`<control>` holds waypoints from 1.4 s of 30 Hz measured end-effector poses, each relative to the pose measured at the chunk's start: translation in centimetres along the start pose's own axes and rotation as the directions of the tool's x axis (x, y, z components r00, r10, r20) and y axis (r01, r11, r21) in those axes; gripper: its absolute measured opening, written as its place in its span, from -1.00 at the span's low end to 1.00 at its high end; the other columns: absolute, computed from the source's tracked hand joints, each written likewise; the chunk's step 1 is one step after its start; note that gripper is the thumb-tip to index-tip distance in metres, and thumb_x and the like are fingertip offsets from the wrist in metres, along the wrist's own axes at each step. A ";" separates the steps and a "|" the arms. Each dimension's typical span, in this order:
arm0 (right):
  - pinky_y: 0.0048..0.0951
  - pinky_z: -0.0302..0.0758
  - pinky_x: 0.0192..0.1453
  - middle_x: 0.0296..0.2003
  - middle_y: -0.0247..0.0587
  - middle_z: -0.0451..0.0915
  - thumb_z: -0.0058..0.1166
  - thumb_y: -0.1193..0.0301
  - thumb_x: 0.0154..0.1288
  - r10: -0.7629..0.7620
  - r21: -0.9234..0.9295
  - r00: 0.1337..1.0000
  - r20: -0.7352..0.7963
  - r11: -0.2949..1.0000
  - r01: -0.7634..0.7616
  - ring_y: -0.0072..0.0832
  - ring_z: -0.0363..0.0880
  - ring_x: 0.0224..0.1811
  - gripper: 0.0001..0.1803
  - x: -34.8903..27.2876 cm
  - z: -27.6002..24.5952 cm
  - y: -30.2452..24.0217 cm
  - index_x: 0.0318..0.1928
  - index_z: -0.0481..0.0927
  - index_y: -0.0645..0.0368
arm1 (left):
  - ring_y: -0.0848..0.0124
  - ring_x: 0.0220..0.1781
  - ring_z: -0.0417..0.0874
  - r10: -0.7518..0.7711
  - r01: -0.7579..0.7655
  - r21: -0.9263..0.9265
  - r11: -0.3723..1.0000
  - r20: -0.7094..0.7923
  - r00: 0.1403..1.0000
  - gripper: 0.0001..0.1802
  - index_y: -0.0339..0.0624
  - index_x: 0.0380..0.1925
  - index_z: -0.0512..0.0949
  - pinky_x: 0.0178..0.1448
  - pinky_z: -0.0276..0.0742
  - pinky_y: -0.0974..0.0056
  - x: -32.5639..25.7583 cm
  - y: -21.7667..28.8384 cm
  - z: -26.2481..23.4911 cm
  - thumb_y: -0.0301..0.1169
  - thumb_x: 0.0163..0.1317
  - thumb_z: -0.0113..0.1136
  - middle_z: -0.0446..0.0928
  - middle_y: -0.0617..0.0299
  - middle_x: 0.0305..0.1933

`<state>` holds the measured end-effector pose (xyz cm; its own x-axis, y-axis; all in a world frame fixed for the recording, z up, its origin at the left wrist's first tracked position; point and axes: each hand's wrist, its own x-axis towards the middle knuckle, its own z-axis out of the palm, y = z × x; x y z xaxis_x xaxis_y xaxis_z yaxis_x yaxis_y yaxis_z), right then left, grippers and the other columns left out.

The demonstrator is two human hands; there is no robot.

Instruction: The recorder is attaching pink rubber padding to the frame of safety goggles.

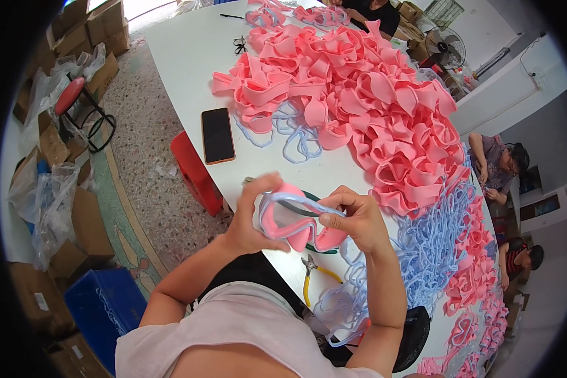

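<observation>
While both hands grip, pink mask point(293, 220) (table edge point(189, 120) near)

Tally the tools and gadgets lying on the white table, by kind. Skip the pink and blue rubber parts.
Phone, black screen with orange edge: 1
Yellow-handled pliers: 1
Small black snips: 1
Black pen or stick at the far edge: 1
Total: 4

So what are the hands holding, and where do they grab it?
Both hold one pink goggle frame with a pale blue trim. The left hand grips its left end; the right hand pinches its upper right edge.
</observation>
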<state>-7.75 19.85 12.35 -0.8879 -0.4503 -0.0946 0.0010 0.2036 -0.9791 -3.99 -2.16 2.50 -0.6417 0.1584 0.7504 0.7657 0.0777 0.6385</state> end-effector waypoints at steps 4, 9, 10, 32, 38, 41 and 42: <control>-0.60 0.20 -0.29 -0.46 -0.50 0.44 0.41 0.47 0.02 0.027 0.174 0.992 -0.123 0.985 -0.006 -0.67 0.24 -0.39 -0.71 0.4 0.7 1.7 -0.19 0.74 0.24 | 0.26 0.27 0.42 -0.680 0.354 -0.765 0.538 -0.144 0.719 0.03 -0.14 0.28 0.24 0.38 0.34 0.15 -1.0 0.8 3.0 0.03 -0.14 0.55 0.31 0.12 0.30; -0.61 0.21 -0.29 -0.47 -0.50 0.44 0.40 0.49 0.03 0.079 0.163 0.978 -0.194 0.986 -0.048 -0.69 0.24 -0.40 -0.73 0.4 1.6 2.2 -0.19 0.73 0.25 | 0.36 0.17 0.52 -0.752 0.320 -0.947 0.027 0.192 0.631 -0.50 -0.18 0.10 0.40 0.30 0.43 0.21 0.0 1.7 4.3 -0.33 0.20 0.34 0.50 0.21 0.07; -0.61 0.21 -0.29 -0.47 -0.50 0.44 0.40 0.50 0.03 0.067 0.117 0.975 -0.210 0.992 -0.043 -0.69 0.25 -0.40 -0.73 0.4 1.7 2.1 -0.19 0.73 0.25 | 0.37 0.13 0.54 -0.785 0.347 -0.938 0.011 0.207 0.584 -0.59 -0.17 0.04 0.45 0.26 0.45 0.23 0.1 1.6 4.3 -0.41 0.21 0.32 0.54 0.23 0.01; -0.56 0.21 -0.27 -0.46 -0.45 0.51 0.39 0.50 -0.03 -0.074 -0.082 0.938 -0.340 0.995 0.049 -0.64 0.28 -0.39 -0.76 -0.6 1.3 3.1 -0.26 0.75 0.23 | 0.43 0.09 0.53 -0.737 0.669 -0.569 0.478 0.155 0.658 -0.38 -0.23 0.29 0.31 0.14 0.50 0.29 2.5 0.0 -3.2 -0.43 0.23 0.25 0.46 0.14 0.13; -0.65 0.33 -0.18 -0.32 -0.45 0.51 0.30 0.47 0.15 -0.085 -0.047 0.939 -0.334 0.996 0.074 -0.68 0.35 -0.35 -0.66 -0.5 0.6 3.3 -0.03 0.64 0.24 | 0.46 -0.09 0.60 -0.719 0.780 -0.256 0.571 0.301 0.626 -0.37 -0.30 0.24 0.38 -0.07 0.58 0.36 4.1 -0.4 -3.7 -0.60 0.12 0.31 0.50 0.17 0.08; -0.64 0.38 -0.12 -0.24 -0.42 0.50 0.26 0.44 0.21 -0.096 0.056 0.927 -0.363 0.991 0.124 -0.66 0.39 -0.27 -0.59 -1.5 -0.1 4.1 0.07 0.55 0.24 | 0.45 -0.10 0.60 -0.738 0.725 -0.441 0.529 0.183 0.650 -0.37 -0.32 0.22 0.39 -0.09 0.59 0.38 3.8 -0.8 -4.2 -0.61 0.09 0.33 0.49 0.17 0.05; -0.62 0.41 -0.10 -0.20 -0.40 0.51 0.24 0.44 0.23 -0.089 0.123 0.930 -0.357 0.982 0.141 -0.65 0.43 -0.22 -0.55 -1.9 -0.3 4.3 0.12 0.50 0.24 | 0.45 -0.10 0.60 -0.732 0.723 -0.442 0.531 0.192 0.654 -0.37 -0.32 0.22 0.39 -0.09 0.59 0.38 3.8 -0.9 -4.3 -0.61 0.09 0.33 0.49 0.17 0.05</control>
<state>-6.18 21.85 8.35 -0.9900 -0.1260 0.0637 -0.0679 0.0293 -0.9973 -7.33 -5.83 5.51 -0.9718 0.2357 -0.0090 -0.0767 -0.2795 0.9571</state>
